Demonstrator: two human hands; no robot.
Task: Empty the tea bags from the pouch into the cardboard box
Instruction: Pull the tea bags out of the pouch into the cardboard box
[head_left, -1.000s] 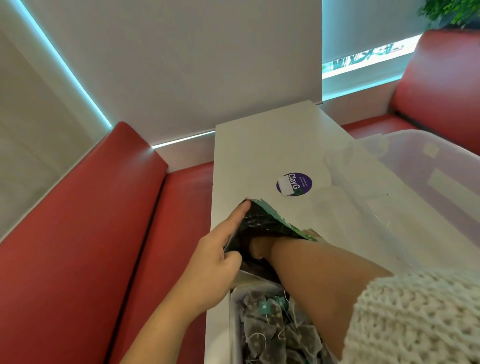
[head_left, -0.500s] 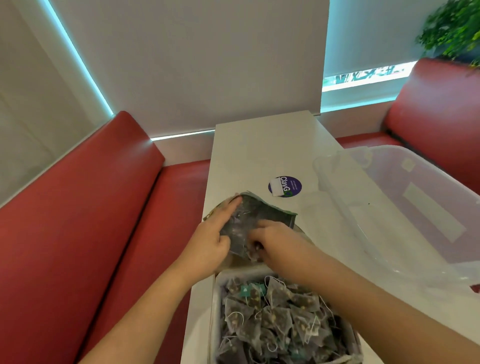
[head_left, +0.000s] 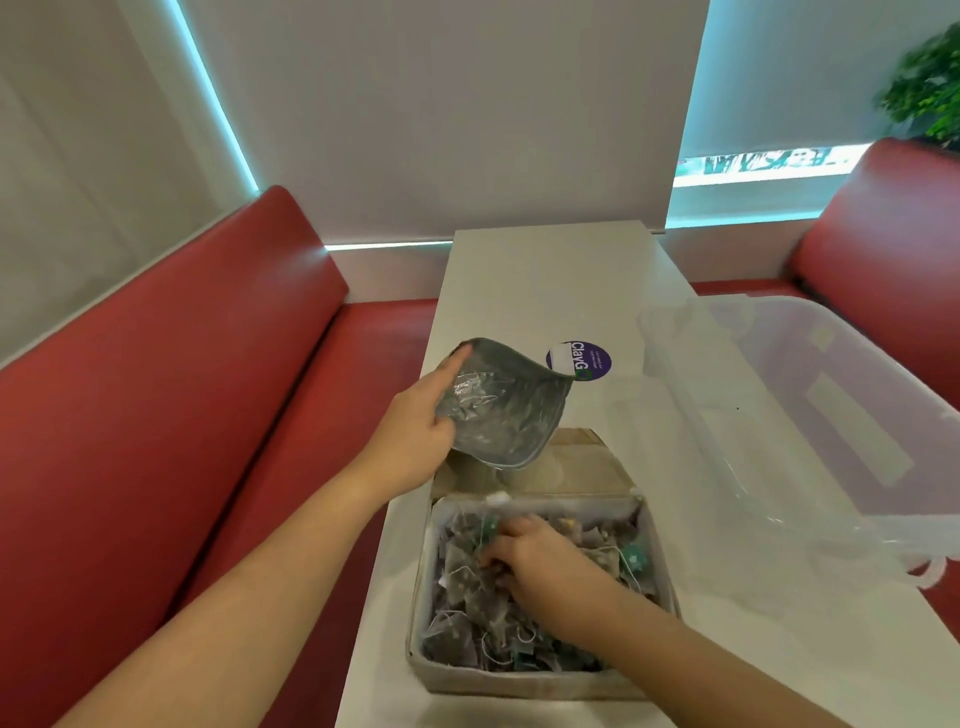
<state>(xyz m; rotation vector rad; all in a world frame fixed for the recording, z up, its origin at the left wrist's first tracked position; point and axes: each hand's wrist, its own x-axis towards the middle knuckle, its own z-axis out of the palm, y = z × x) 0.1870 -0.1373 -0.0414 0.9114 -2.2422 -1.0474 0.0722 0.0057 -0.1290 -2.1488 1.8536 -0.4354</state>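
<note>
The left hand (head_left: 415, 436) grips the pouch (head_left: 501, 410) above the far end of the cardboard box (head_left: 519, 686), mouth tilted boxward. The right hand (head_left: 540, 561) lies curled among the tea bags (head_left: 467, 613), grip unclear.

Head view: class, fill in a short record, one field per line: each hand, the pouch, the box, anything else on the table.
left hand: holds the silver pouch by its edge
silver pouch: raised above the far flap of the cardboard box
right hand: down among the tea bags; grip unclear
cardboard box: open, heaped with tea bags
also on table: clear plastic bin, purple sticker
</note>
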